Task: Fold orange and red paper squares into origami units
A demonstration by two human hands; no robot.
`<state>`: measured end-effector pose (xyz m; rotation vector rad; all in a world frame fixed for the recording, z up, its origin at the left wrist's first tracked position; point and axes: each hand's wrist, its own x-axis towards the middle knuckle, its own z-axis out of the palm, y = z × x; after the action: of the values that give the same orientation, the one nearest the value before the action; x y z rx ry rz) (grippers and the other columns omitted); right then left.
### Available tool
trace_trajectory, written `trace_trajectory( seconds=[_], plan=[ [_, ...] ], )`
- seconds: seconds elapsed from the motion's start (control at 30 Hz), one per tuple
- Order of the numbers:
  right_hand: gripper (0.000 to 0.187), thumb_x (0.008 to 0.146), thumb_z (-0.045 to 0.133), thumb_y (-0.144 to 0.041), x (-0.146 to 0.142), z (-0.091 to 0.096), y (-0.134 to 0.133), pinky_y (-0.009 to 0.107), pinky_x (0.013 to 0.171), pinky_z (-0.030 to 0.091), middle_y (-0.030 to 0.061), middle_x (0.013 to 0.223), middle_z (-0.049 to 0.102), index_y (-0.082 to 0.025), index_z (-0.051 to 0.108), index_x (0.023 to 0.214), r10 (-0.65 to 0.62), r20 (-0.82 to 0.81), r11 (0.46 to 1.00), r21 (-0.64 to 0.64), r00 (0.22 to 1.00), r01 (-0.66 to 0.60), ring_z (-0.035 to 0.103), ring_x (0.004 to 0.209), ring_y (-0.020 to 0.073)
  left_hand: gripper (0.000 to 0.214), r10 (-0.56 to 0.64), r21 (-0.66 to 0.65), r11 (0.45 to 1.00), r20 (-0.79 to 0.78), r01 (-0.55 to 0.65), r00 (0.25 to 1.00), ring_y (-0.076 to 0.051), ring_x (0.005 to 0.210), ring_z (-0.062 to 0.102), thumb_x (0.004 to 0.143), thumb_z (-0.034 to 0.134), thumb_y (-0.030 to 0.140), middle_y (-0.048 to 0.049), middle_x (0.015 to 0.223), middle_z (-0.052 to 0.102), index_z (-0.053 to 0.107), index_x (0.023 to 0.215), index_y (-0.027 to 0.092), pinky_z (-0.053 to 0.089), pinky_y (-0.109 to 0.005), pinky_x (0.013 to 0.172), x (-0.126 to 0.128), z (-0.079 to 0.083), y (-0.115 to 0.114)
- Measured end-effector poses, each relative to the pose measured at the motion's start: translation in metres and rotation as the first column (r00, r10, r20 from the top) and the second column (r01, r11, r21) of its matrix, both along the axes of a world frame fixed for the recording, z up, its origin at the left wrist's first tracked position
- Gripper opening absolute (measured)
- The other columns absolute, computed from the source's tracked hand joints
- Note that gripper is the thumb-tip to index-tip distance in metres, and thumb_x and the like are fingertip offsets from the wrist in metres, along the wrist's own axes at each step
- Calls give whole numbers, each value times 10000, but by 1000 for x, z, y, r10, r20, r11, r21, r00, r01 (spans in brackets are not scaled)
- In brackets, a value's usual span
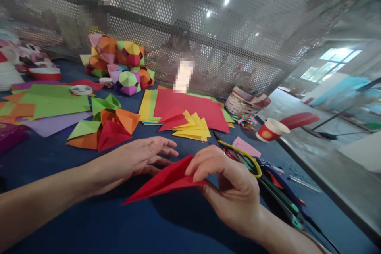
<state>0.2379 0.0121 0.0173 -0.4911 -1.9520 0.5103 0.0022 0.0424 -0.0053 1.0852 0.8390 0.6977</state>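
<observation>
A folded red paper piece lies on the dark blue table in front of me, pointed toward the lower left. My right hand pinches its right end between thumb and fingers. My left hand rests flat beside it, fingers stretched out over its upper edge, holding nothing. Folded orange, green and red units lie just beyond my left hand.
Yellow-handled scissors and pens lie right of my right hand. Stacked red and yellow sheets, green and purple sheets, a colourful paper ball model, a basket and a tipped paper cup stand further back. A perforated metal screen closes the far side.
</observation>
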Motion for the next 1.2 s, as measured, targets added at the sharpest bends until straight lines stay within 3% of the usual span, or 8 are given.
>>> trace_trajectory(
  seconds=[0.17, 0.33, 0.4, 0.5, 0.6, 0.8, 0.97, 1.2],
  plan=[
    [198, 935, 698, -41, -4, -7, -7, 254, 788, 605, 7, 876, 762, -235, 687, 899, 56, -94, 971, -226, 994, -76, 753, 845, 150, 644, -306, 38, 952, 73, 304, 949, -241, 1400, 603, 908, 781, 642, -32, 1554, 628, 606, 1455, 351, 471, -312, 1105, -1, 3, -7],
    [182, 961, 708, -73, -3, -11, -6, 286, 879, 615, 4, 902, 761, -244, 699, 898, 64, -122, 945, -312, 990, -100, 768, 924, 166, 790, -433, -4, 900, 116, 436, 894, -169, 1116, 687, 808, 919, 536, -13, 1285, 735, 555, 1487, 364, 495, -229, 887, 0, 9, -8],
    [168, 968, 711, -92, -4, -11, -6, 272, 915, 601, 3, 917, 756, -244, 698, 900, 63, -114, 951, -294, 992, -94, 757, 965, 159, 728, -401, 25, 916, 117, 401, 909, -134, 926, 653, 740, 957, 554, -2, 1087, 738, 656, 1344, 281, 466, -205, 779, 1, 10, -8],
    [110, 994, 679, -145, -3, -10, -3, 240, 898, 573, 14, 985, 734, -247, 697, 958, -55, -98, 966, -258, 994, 28, 717, 980, 144, 506, -254, 82, 964, 18, 252, 967, -110, 752, 568, 704, 957, 566, 26, 831, 679, 717, 937, 187, 422, -207, 679, 4, 12, -7],
    [53, 1035, 637, -275, -2, -10, 4, 236, 793, 565, 26, 1001, 713, -247, 675, 1059, -196, -75, 902, -405, 978, 150, 684, 884, 142, 450, -72, 92, 992, -100, 81, 992, -128, 717, 566, 630, 972, 499, 32, 749, 665, 665, 747, 191, 416, -228, 651, 6, 15, -4],
    [390, 951, 677, -599, -1, -8, 16, 263, 691, 497, 10, 872, 653, -213, 660, 1004, -188, 89, 693, -693, 978, 196, 586, 763, 155, 446, 107, 203, 977, -229, -60, 968, -114, 595, 451, 589, 935, 514, 51, 614, 557, 624, 639, 198, 308, -219, 541, 6, 12, 1],
    [406, 866, 748, -561, -1, -6, 20, 267, 615, 381, -29, 690, 532, -203, 600, 744, -112, 230, 680, -691, 967, 244, 427, 633, 123, 406, 130, 253, 966, -265, -61, 955, -113, 583, 421, 651, 899, 514, 52, 604, 533, 637, 642, 203, 295, -208, 513, 3, 7, 2],
    [421, 865, 749, -579, 2, -4, 21, 263, 619, 351, -30, 702, 535, -192, 617, 765, 7, 214, 609, -776, 977, 165, 430, 649, 121, 357, 144, 362, 932, -296, -28, 944, -133, 611, 481, 764, 794, 559, 29, 639, 586, 737, 710, 210, 362, -222, 545, 2, 7, 4]
  ],
)
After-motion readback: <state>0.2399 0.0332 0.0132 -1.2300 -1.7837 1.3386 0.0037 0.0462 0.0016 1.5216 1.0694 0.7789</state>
